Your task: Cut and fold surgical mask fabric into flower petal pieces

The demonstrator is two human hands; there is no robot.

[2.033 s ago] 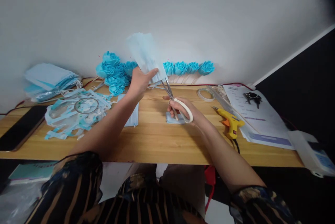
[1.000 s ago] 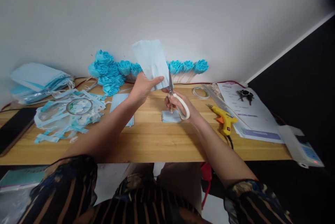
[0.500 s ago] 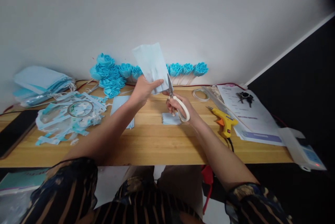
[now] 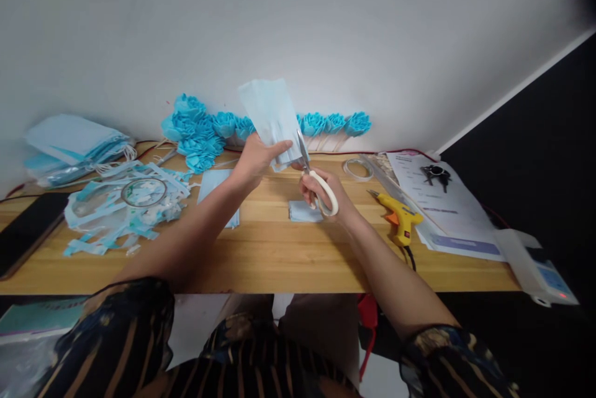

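Note:
My left hand [image 4: 257, 161] pinches the lower part of a light blue sheet of face mask fabric [image 4: 269, 106], thumb on its front, and holds it up over the table. White-handled scissors [image 4: 323, 192] sit in my right hand [image 4: 336, 194], my fingers through the loops. The scissor blades point up at the sheet's lower right edge, touching or close to it. Under my right hand lies a small stack of cut light blue pieces [image 4: 304, 211]. A larger light blue stack [image 4: 218, 190] lies by my left forearm, partly hidden by it.
Strips and scraps [image 4: 153, 218] with a tape ring [image 4: 143, 192] lie left, near packed masks [image 4: 74, 143] and a phone [image 4: 32, 230]. Blue fabric flowers [image 4: 190, 128] line the wall. Right are a tape roll [image 4: 357, 169], a yellow glue gun [image 4: 401, 218], papers [image 4: 460, 218] and keys [image 4: 436, 175].
Almost nothing differs. The sheet's top has dipped slightly, and the scissors have shifted only a little at its lower right edge. Both hands keep their holds.

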